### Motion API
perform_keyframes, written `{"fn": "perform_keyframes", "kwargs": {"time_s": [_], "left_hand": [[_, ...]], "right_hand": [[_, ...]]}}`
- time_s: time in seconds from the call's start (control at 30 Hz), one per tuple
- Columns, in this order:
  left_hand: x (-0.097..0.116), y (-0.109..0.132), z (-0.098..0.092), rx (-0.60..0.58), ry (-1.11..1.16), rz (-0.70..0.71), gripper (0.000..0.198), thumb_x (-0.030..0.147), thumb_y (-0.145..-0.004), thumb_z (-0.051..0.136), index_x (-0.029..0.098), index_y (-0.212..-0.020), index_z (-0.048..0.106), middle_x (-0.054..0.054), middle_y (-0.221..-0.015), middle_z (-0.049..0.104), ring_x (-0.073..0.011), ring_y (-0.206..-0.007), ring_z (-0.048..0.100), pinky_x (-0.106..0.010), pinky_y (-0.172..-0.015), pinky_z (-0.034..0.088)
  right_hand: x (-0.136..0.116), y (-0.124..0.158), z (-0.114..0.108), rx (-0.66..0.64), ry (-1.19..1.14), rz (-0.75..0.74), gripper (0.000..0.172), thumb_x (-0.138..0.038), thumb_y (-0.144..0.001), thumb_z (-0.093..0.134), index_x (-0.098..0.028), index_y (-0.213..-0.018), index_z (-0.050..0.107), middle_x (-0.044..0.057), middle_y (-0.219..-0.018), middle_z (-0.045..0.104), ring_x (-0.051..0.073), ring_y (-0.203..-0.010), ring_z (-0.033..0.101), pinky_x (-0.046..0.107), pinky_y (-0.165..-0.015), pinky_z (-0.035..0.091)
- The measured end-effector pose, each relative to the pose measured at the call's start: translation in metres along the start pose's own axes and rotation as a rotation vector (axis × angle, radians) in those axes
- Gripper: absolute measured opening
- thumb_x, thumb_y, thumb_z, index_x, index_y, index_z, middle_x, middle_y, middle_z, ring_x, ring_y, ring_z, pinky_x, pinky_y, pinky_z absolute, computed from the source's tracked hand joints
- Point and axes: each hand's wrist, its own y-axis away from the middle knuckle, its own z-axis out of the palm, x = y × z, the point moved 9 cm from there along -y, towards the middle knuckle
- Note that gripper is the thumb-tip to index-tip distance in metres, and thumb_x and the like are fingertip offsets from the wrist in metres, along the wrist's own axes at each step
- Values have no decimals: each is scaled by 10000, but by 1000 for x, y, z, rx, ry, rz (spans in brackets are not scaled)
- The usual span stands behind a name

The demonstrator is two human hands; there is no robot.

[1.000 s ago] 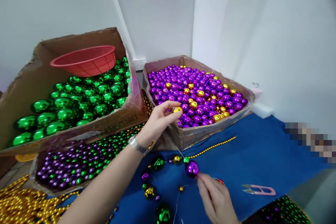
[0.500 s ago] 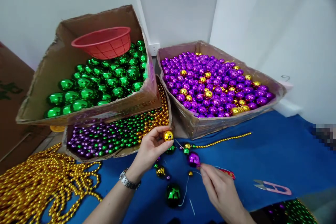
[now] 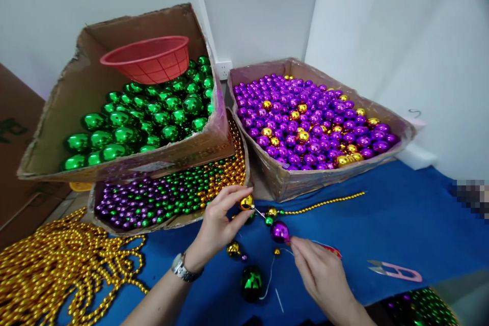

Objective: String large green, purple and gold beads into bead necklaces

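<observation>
Left hand (image 3: 218, 221), in the head view, pinches a gold bead (image 3: 246, 202), now at the needle's (image 3: 260, 211) tip instead of beside the purple-bead box (image 3: 305, 184) a second earlier; right hand (image 3: 323, 276) pinches at the large purple bead (image 3: 280, 232).

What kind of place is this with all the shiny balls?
Probably a little bead workshop. See the cardboard box full of shiny green balls, the other box of purple and gold balls, and the heap of gold bead strings?
</observation>
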Motion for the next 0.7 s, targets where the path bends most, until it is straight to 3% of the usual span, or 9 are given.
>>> {"fn": "perform_keyframes", "kwargs": {"time_s": [0.1, 0.2, 0.3, 0.4, 0.53, 0.7], "left_hand": [[5, 4, 11, -82, 69, -8, 414, 212, -813, 641, 297, -1216, 599, -76, -1167, 563, -219, -1073, 547, -338, -888, 471], [1, 9, 23, -127, 265, -131, 392, 242, -824, 627, 270, -1215, 606, -89, -1183, 547, -223, -1072, 544, -298, -819, 497], [-14, 15, 28, -29, 483, -303, 350, 249, -833, 622, 236, -1184, 619, -87, -1192, 573, -216, -1104, 537, -298, -890, 471], [-29, 23, 35, 50, 691, -432, 453, 234, -794, 676, 226, -1230, 555, -84, -1186, 602, -198, -1081, 557, -298, -908, 468], [-36, 27, 40, 87, 765, -482, 548, 204, -715, 747, 213, -1222, 540, -83, -1156, 607, -189, -1033, 579, -294, -877, 490], [-35, 29, 39, 98, 783, -483, 553, 181, -684, 768, 209, -1193, 553, -76, -1116, 617, -183, -991, 596, -304, -876, 497]], "right_hand": [[-1, -3, 2, -2, 12, -2, 271, -162, -950, 369, -177, -1002, 635, 87, -856, 695, 196, -771, 686, 289, -735, 540], [0, -6, 2, 1, -41, 56, 244, -202, -963, 363, -173, -1031, 596, 83, -852, 691, 198, -743, 683, 279, -669, 534], [9, -5, 7, -70, -177, 222, 243, -270, -979, 343, -185, -1132, 511, 42, -784, 677, 174, -655, 669, 237, -550, 508], [14, 0, 13, -122, -312, 335, 306, -303, -992, 295, -214, -1247, 439, 7, -741, 648, 149, -627, 654, 210, -548, 502], [17, 5, 14, -81, -323, 341, 379, -332, -988, 291, -214, -1326, 415, 13, -747, 645, 146, -641, 655, 209, -598, 522], [16, 6, 13, -50, -257, 255, 371, -278, -987, 312, -190, -1335, 407, 77, -939, 683, 152, -799, 685, 212, -699, 546]]}}
